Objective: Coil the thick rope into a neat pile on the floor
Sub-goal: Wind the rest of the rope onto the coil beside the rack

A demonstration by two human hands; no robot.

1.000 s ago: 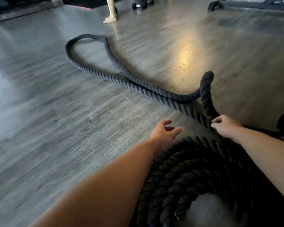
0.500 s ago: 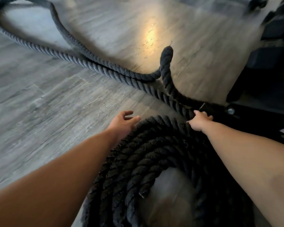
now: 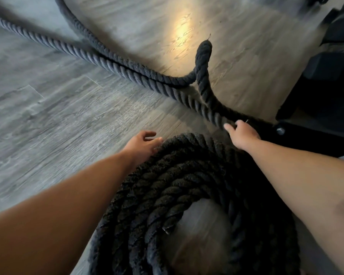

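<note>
A thick black twisted rope lies partly wound into a round coil (image 3: 187,185) of several turns on the grey wood floor, right below me. From the coil's far right side loose rope (image 3: 127,66) runs away in two strands to the upper left, and one strand rises in an upright bend (image 3: 204,54). My right hand (image 3: 241,135) grips the rope where it leaves the coil. My left hand (image 3: 142,143) hovers with fingers loosely spread at the coil's far left edge, holding nothing.
Dark gym equipment (image 3: 326,80) with a bolted base stands at the right, close to the coil. Grey plank floor (image 3: 48,116) stretches out to the left and ahead, with a bright light patch (image 3: 182,32) on it.
The view has dropped and closed in on the coil. My right hand has stayed on the rope beside the coil; my left hand has kept hovering at its edge.
</note>
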